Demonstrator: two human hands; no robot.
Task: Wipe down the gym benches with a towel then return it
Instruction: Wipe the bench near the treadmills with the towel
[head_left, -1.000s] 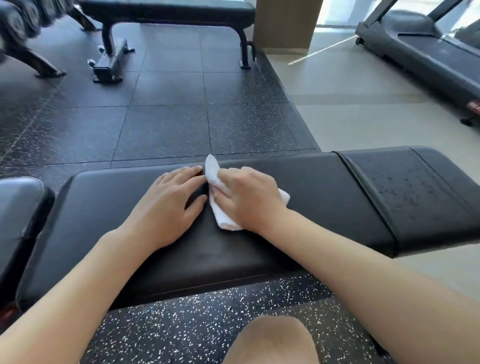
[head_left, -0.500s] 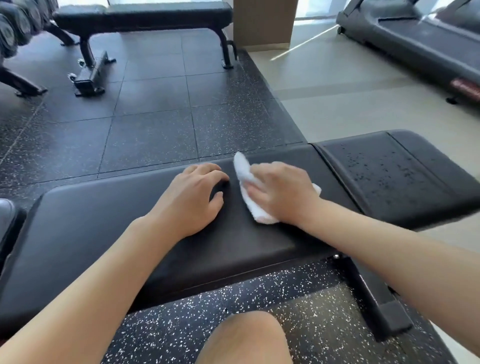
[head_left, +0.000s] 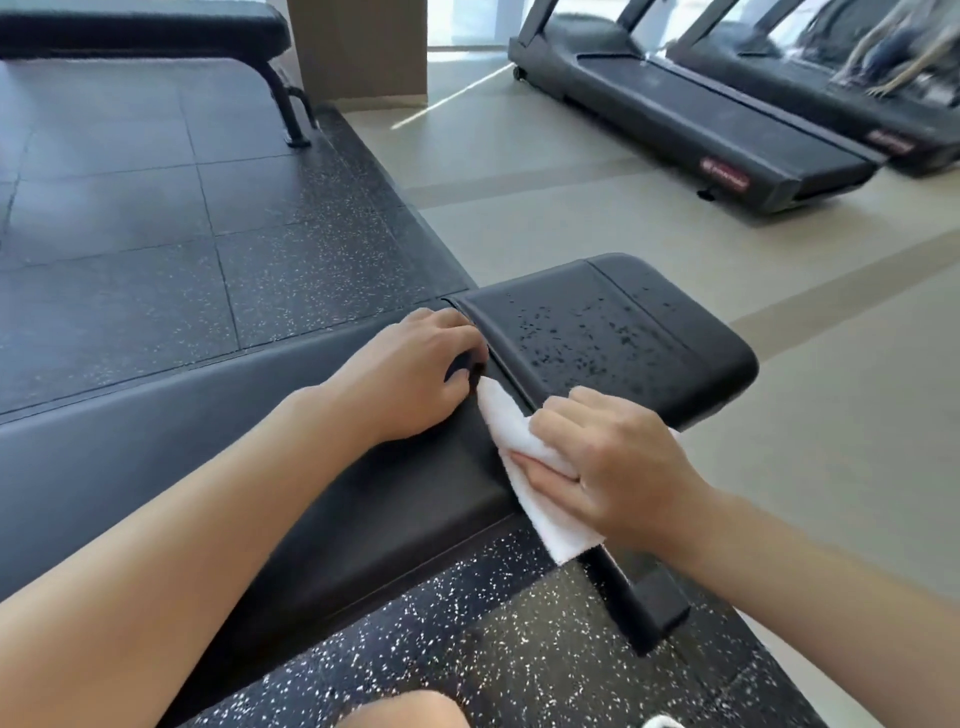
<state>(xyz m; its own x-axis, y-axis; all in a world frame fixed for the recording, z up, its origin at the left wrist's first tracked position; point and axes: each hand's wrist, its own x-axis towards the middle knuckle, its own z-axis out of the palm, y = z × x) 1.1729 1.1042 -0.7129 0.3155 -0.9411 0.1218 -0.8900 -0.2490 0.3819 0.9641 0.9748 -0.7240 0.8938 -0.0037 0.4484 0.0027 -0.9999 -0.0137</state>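
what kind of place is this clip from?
A gym, most likely: padded black workout bench up front, a second bench behind it, treadmills along the far side, speckled rubber floor tiles.

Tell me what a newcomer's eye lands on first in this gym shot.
First, the white towel gripped by the right hand at the seam between the bench's long pad and its short end pad. That end pad is speckled with droplets. The left hand rests on the long pad beside the seam; two treadmills stand at upper right.
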